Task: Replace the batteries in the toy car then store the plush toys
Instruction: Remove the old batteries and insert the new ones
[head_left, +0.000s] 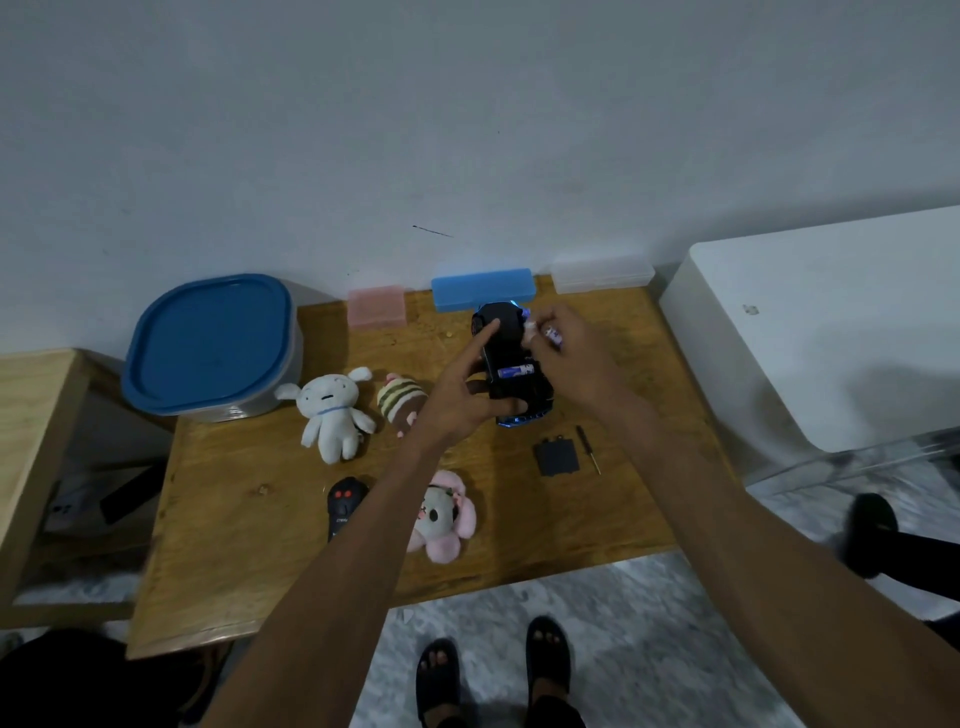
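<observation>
Left hand (460, 387): being extended forward on a bare, outstretched arm; index finger being held straight, thumb and remaining fingers being curled around the side of the upturned black toy car with blue trim (511, 364). Right hand (569, 358): being reached in from the right on a bare forearm; a small purple-and-white cylindrical battery (551, 334) being pinched at the fingertips.

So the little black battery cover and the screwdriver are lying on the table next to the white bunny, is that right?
Not quite. The head view shows the battery cover and the screwdriver lying on the table, but beside the upturned toy car, on the right. The white bunny lies apart, over on the left.
</observation>
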